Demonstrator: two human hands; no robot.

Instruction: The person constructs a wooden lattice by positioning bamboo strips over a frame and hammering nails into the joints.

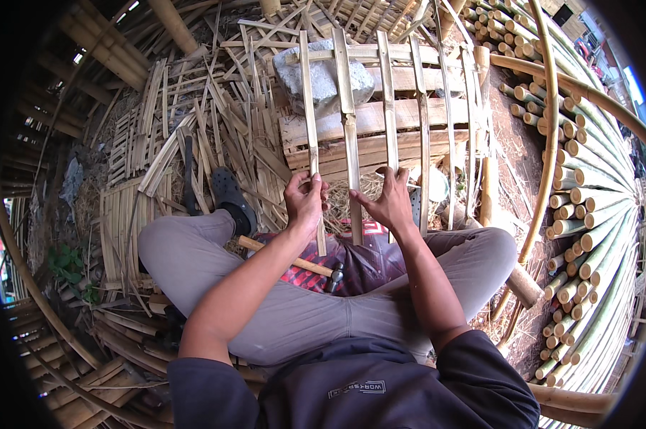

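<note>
A row of upright bamboo slats joins a crosswise strip (366,53) in front of me. My left hand (305,204) is closed around the lower part of the leftmost slat (307,107), its thumb and fingers bent together. My right hand (391,204) spans the gap between two slats, thumb and fingers apart. Its thumb touches the edge of the second slat (348,114), while its fingertips rest at the third slat (387,100). Between my legs lies a hammer (305,265) with a wooden handle, on a dark red patterned cloth (369,261).
A grey stone (316,80) sits on stacked wooden boards (380,121) behind the slats. Split bamboo pieces (226,118) litter the ground at left. Cut bamboo poles (595,207) are piled at right, near a bent bamboo pole (550,136). My clog (231,193) is at left.
</note>
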